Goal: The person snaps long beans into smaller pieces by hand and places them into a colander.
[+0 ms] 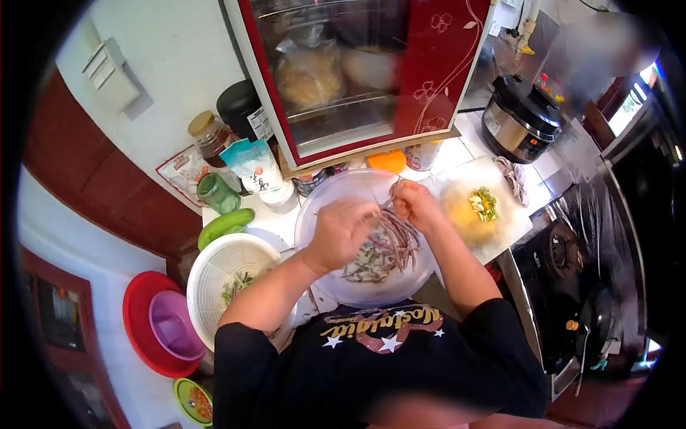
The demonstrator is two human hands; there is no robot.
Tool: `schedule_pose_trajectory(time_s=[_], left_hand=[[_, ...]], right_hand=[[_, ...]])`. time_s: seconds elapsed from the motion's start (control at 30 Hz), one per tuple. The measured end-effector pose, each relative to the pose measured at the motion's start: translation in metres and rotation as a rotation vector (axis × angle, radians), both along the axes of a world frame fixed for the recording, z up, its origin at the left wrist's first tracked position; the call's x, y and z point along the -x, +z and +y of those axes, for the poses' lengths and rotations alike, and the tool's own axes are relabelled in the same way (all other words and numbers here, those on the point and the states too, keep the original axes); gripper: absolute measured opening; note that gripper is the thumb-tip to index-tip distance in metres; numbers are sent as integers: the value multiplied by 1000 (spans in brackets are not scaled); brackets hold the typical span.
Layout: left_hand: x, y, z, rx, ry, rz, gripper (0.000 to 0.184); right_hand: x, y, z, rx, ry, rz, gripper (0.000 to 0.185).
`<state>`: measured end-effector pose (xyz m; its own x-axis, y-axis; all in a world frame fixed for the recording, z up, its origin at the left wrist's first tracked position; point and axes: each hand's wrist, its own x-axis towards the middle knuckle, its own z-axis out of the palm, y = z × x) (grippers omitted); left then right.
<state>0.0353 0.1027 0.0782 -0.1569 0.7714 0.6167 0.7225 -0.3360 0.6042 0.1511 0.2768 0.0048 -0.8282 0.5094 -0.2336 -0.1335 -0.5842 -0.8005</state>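
Observation:
A translucent round basin (325,207) stands in front of my body, with long purplish beans (404,243) and short broken pieces (368,263) inside. Over its right rim, my right hand (416,203) is closed, its fingers pinching the ends of some long beans. My left hand (344,232) is raised above the basin's left half, its fingers blurred by motion, so I cannot tell whether it holds anything. To the left, a white colander (211,268) contains green pieces (236,286).
A white cutting board (511,227) with chopped green and yellow bits is at the right, beside a stove (543,264). A pressure cooker (520,120) stands behind. Jars, a green glass (218,193) and a cabinet (286,136) line the back. Red and purple basins are lower left.

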Motion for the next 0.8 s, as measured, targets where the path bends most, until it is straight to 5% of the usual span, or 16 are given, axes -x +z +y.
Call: schedule_pose_trajectory(time_s=[0.1, 0.17, 0.23, 0.33, 0.47, 0.5, 0.57, 0.6, 0.7, 0.77, 0.8], left_hand=[[15, -7, 17, 61, 90, -207, 12], [20, -23, 25, 523, 14, -980, 13], [23, -37, 24, 633, -60, -904, 15], [26, -47, 28, 697, -83, -746, 16], [32, -37, 26, 833, -202, -822, 15], [28, -37, 27, 832, -198, -824, 15], [16, -40, 33, 587, -55, -1414, 15], [17, -47, 36, 569, -45, -1453, 11], [12, -31, 23, 447, 5, -1198, 10], [34, -17, 14, 303, 105, -1201, 11], [48, -12, 7, 171, 199, -1195, 11]], right_hand=[[0, 5, -18, -219, 102, 35, 8], [0, 26, -33, -505, 164, -25, 8], [1, 27, -36, -592, 187, -110, 8], [1, 23, -33, -1549, 22, -237, 17], [4, 36, -35, -1916, -6, -297, 14], [10, 35, -37, -1915, -3, -293, 14], [24, 29, -33, -1985, -227, -276, 12], [30, 24, -28, -1987, -225, -275, 12], [41, 9, -16, -1965, -272, -396, 13], [31, 4, -13, -1842, 175, -536, 14], [24, 4, -12, -1845, 185, -532, 14]])
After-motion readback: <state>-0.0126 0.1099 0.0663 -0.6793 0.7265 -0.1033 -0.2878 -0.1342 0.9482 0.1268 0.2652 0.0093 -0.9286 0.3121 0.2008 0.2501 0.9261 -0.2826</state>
